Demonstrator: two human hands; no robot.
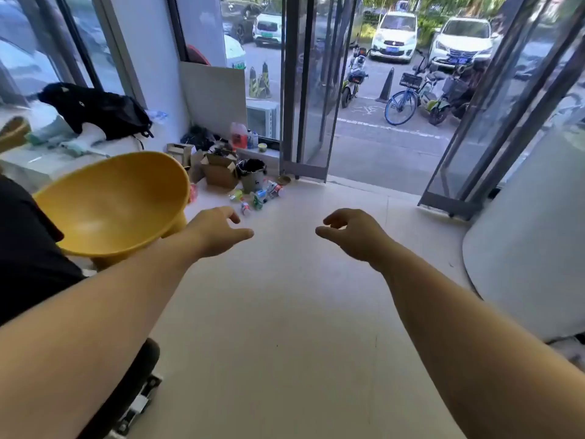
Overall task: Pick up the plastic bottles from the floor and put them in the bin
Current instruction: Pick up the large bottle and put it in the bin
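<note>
Several plastic bottles (pixel 258 195) lie scattered on the pale floor far ahead, just in front of a grey bin (pixel 252 175) lined with a black bag. Both my arms stretch forward over the floor, well short of the bottles. My left hand (pixel 218 231) hangs palm down with loosely spread fingers and holds nothing. My right hand (pixel 351 234) is also empty, fingers curled slightly apart.
A yellow bowl-shaped chair (pixel 117 201) stands close on my left. Cardboard boxes (pixel 218 171) and clutter sit beside the bin. Open glass doors (pixel 307 90) lead to a street with bikes and cars. A white rounded column (pixel 531 258) stands at right.
</note>
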